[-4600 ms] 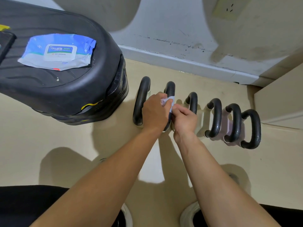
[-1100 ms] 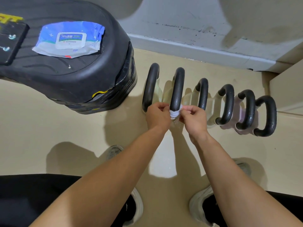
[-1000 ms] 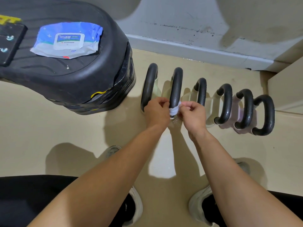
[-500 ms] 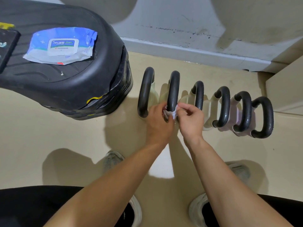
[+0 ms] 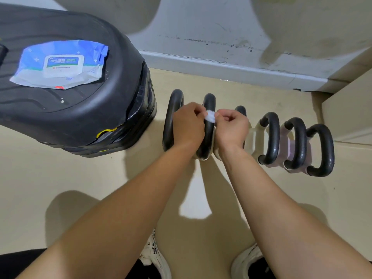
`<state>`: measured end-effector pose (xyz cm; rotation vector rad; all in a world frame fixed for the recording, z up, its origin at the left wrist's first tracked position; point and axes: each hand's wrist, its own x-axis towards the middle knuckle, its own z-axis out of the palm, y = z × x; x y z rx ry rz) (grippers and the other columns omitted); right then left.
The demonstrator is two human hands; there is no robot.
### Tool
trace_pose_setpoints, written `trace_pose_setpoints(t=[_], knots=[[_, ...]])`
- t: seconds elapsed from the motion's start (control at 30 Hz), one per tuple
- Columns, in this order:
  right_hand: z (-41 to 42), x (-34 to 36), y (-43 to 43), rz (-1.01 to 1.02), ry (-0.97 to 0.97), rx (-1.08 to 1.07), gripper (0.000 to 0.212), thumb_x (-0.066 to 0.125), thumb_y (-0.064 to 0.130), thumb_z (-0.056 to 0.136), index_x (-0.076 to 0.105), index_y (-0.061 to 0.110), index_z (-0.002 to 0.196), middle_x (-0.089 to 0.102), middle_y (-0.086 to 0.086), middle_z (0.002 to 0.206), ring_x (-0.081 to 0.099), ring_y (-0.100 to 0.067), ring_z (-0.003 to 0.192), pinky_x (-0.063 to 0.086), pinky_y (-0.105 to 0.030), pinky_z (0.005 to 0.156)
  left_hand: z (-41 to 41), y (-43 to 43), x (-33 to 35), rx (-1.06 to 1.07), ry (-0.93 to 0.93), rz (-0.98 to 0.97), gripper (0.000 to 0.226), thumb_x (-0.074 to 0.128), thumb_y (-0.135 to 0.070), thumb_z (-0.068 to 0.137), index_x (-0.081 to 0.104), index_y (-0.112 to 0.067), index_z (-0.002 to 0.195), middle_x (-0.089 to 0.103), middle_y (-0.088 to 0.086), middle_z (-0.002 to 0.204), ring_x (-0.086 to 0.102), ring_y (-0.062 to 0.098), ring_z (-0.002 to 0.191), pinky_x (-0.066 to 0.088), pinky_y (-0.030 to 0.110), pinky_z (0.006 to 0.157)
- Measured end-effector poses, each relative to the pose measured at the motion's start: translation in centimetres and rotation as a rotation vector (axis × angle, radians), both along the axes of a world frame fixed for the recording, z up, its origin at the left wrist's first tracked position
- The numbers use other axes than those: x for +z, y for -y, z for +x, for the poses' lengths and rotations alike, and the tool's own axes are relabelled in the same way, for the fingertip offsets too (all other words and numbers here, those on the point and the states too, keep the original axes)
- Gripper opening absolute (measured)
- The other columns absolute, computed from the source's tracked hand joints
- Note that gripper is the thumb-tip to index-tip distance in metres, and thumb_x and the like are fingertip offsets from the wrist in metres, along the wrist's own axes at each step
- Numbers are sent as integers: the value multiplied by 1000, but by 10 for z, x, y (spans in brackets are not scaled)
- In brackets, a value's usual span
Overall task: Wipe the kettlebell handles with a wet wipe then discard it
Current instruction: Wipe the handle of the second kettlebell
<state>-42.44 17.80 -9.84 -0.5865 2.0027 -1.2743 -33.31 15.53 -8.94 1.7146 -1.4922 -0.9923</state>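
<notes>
Underfoot, a smooth beige floor (image 5: 60,178) runs back to a scuffed, stained grey-white wall (image 5: 201,23), with a pale skirting board (image 5: 221,67) along its foot. A beige cabinet side (image 5: 348,109) closes off the floor's far right corner.

On the left of the floor, close to the wall, stands a bulky black moulded platform (image 5: 80,109). Just right of it a row of six kettlebells (image 5: 271,137) with black loop handles stretches toward the right edge. Their pale bodies are mostly hidden.

A blue-and-white pack of wipes (image 5: 60,63) lies flat on the platform's top.

Both bare forearms reach to the second handle (image 5: 209,101) from the left. The left hand (image 5: 188,125) and the right hand (image 5: 231,127) have their fingers curled, and each pinches one end of the small white wet wipe (image 5: 210,116). The wipe sits bunched over the top of that handle, between the two hands.

Two white shoes (image 5: 155,256) show at the near edge of the floor.
</notes>
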Motion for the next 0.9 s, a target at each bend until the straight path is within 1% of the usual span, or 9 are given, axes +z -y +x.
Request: trace_pose_setpoints(t=[0.17,0.3,0.4,0.43,0.53,0.63,0.73,0.83,0.9], knots=[[-2,11,14,-25,-20,21,16,62,8,94,76,12,101,72,9,90,67,-2,85,51,-16,82,-9,41,0,-58,47,14,14,55,-6,91,64,-15,87,56,-12,72,53,2,69,39,8,59],[-2,5,-5,-146,164,177,37,50,6,93,78,30,101,74,21,103,66,3,109,46,-20,106,-14,61,-4,-79,40,-49,15,54,2,84,62,-11,89,60,1,81,51,10,70,38,8,60],[1,-10,0,-245,299,357,37,48,25,96,76,30,118,69,12,132,52,-6,137,30,-36,123,-18,75,-7,-86,44,-61,20,50,6,79,63,-8,81,58,-2,75,52,13,71,37,12,58],[-1,-13,6,-224,311,369,36,49,36,97,75,30,122,68,10,133,52,-8,137,29,-40,123,-19,81,-7,-87,33,-37,22,48,7,78,63,-8,80,56,-4,72,51,11,68,39,10,57],[-9,-4,27,-120,402,255,44,48,56,91,82,28,97,78,8,103,67,-12,110,38,-40,117,-26,98,-9,-91,32,80,26,43,6,80,62,-12,81,53,-8,74,49,10,69,37,7,53],[-18,5,45,-96,631,115,56,34,50,107,72,9,99,74,-2,98,67,-18,105,40,-37,116,-33,110,-12,-101,72,244,24,49,2,87,69,-12,87,65,-2,88,56,17,82,41,14,63],[-23,4,55,-16,665,60,60,30,51,108,67,4,110,72,-3,91,67,-22,105,44,-37,114,-34,112,-19,-136,150,360,18,53,-7,91,71,-4,89,72,14,102,64,22,93,50,25,80],[-21,7,54,27,711,65,58,28,50,108,65,6,101,76,0,75,69,-20,92,47,-37,109,-31,104,-18,-77,-53,473,47,42,-33,89,68,-1,112,69,19,115,65,35,110,52,45,97],[-20,11,54,31,746,50,56,29,50,108,62,5,108,74,-3,75,68,-20,86,49,-39,106,-32,96,-16,12,-226,564,68,31,-56,82,68,-5,110,70,14,112,64,35,110,48,50,101]])
